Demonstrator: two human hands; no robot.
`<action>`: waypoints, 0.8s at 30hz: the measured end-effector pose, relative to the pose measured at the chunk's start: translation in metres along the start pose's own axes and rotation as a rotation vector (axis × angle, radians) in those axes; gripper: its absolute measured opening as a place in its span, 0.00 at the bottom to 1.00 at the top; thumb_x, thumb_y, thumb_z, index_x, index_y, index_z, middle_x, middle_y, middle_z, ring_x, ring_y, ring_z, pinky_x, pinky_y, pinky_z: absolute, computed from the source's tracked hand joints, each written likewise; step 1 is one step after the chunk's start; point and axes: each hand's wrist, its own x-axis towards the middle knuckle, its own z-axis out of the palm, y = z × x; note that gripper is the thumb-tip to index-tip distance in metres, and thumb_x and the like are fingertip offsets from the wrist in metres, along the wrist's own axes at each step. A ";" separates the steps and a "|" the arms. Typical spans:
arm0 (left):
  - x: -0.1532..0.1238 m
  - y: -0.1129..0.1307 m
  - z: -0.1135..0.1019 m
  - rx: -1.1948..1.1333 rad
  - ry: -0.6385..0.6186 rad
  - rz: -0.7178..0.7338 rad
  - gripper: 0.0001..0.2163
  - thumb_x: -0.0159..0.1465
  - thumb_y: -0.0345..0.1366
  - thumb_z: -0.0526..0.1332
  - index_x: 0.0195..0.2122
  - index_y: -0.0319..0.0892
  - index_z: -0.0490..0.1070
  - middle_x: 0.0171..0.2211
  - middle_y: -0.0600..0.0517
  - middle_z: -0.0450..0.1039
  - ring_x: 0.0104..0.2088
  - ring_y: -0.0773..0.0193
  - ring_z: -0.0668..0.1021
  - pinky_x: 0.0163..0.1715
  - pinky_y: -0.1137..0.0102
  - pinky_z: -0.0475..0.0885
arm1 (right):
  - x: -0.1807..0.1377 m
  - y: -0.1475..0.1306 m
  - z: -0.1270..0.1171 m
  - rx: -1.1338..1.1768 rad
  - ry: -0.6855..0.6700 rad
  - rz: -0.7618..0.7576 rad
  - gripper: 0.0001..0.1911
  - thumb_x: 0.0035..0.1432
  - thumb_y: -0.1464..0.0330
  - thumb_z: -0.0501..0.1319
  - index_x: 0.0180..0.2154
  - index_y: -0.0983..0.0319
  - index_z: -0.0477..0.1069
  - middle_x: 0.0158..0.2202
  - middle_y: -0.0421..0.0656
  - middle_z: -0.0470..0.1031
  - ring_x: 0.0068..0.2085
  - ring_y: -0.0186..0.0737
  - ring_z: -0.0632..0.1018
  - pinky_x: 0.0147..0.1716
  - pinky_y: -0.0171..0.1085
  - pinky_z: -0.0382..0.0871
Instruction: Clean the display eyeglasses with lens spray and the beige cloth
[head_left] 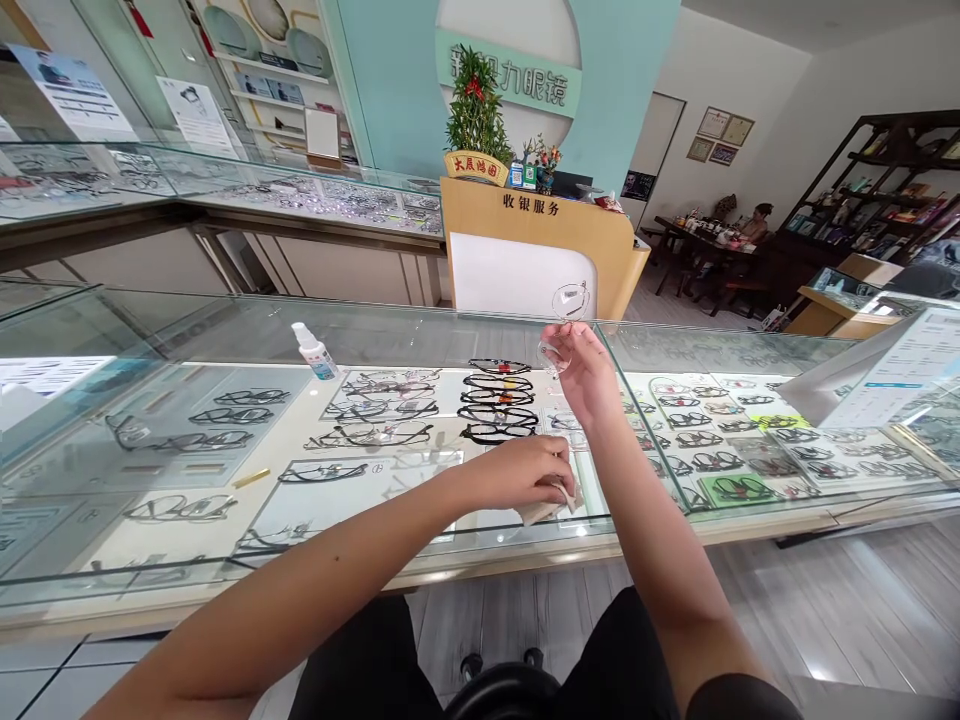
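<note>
My right hand (589, 375) is raised above the glass counter, its fingers closed on a pair of thin-framed eyeglasses (571, 299). One round lens stands up over the fingertips, and the other shows beside the fingers. Lower and to the left, my left hand (525, 472) is closed on a beige cleaning cloth (541, 508) at the counter's near side. The cloth is bunched, partly hidden under the fingers, and apart from the eyeglasses. Just left of my hands is a column of several dark-framed eyeglasses (497, 410).
A white spray bottle (313, 352) stands on the glass counter (405, 335). Many more eyeglasses (244, 415) are laid out in the display. A slanted sign (896, 370) stands at right. Beyond are a wooden cashier desk (536, 225) and a person (756, 225) seated far off.
</note>
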 end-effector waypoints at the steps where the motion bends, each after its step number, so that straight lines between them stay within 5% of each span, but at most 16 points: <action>1: 0.000 -0.001 0.000 0.007 0.000 0.013 0.06 0.74 0.40 0.69 0.45 0.48 0.87 0.47 0.48 0.77 0.45 0.59 0.80 0.46 0.67 0.70 | 0.000 0.000 0.000 -0.002 -0.005 0.002 0.19 0.56 0.50 0.80 0.35 0.54 0.78 0.44 0.42 0.85 0.49 0.42 0.83 0.46 0.38 0.77; 4: -0.001 0.000 -0.001 0.014 0.057 0.078 0.12 0.75 0.48 0.69 0.42 0.49 0.89 0.43 0.48 0.77 0.42 0.60 0.79 0.43 0.67 0.70 | -0.001 0.001 0.000 -0.019 -0.023 0.016 0.18 0.58 0.51 0.79 0.35 0.55 0.78 0.43 0.42 0.85 0.47 0.42 0.83 0.45 0.38 0.77; 7: -0.004 0.003 -0.009 0.003 0.251 0.125 0.16 0.75 0.49 0.67 0.35 0.46 0.85 0.33 0.50 0.75 0.34 0.61 0.76 0.37 0.65 0.68 | -0.001 0.000 0.000 -0.063 -0.034 0.019 0.17 0.59 0.52 0.77 0.34 0.55 0.77 0.40 0.42 0.84 0.44 0.42 0.81 0.42 0.38 0.75; 11: -0.014 -0.002 -0.036 0.033 0.751 0.074 0.22 0.82 0.45 0.54 0.31 0.45 0.75 0.27 0.52 0.74 0.30 0.60 0.75 0.35 0.63 0.68 | -0.001 0.000 0.002 -0.162 -0.053 0.004 0.14 0.59 0.56 0.73 0.30 0.56 0.74 0.33 0.41 0.81 0.37 0.41 0.78 0.40 0.39 0.72; 15: -0.022 -0.016 -0.063 0.276 1.235 0.041 0.08 0.78 0.43 0.61 0.47 0.46 0.77 0.39 0.49 0.78 0.40 0.56 0.79 0.43 0.60 0.74 | -0.003 0.002 0.001 -0.263 -0.114 -0.034 0.09 0.62 0.61 0.68 0.30 0.56 0.75 0.31 0.40 0.81 0.39 0.43 0.80 0.44 0.41 0.70; 17: -0.024 -0.022 -0.070 0.409 1.295 0.039 0.17 0.72 0.43 0.68 0.59 0.46 0.75 0.52 0.44 0.79 0.52 0.50 0.81 0.54 0.56 0.76 | -0.004 0.003 0.001 -0.318 -0.140 -0.036 0.09 0.63 0.61 0.67 0.31 0.56 0.76 0.32 0.40 0.82 0.39 0.43 0.80 0.44 0.41 0.69; 20: -0.025 -0.028 -0.075 0.533 1.225 0.053 0.32 0.69 0.46 0.72 0.71 0.47 0.67 0.68 0.39 0.73 0.67 0.43 0.75 0.67 0.48 0.72 | -0.005 0.003 0.001 -0.399 -0.189 -0.037 0.10 0.63 0.61 0.66 0.30 0.56 0.77 0.29 0.39 0.81 0.38 0.43 0.79 0.44 0.42 0.68; 24: -0.025 -0.031 -0.075 0.603 1.121 0.071 0.33 0.71 0.49 0.71 0.74 0.50 0.66 0.69 0.41 0.75 0.69 0.43 0.75 0.70 0.47 0.69 | -0.006 0.002 0.003 -0.495 -0.252 -0.044 0.11 0.62 0.61 0.65 0.28 0.56 0.78 0.27 0.39 0.79 0.35 0.42 0.78 0.45 0.43 0.71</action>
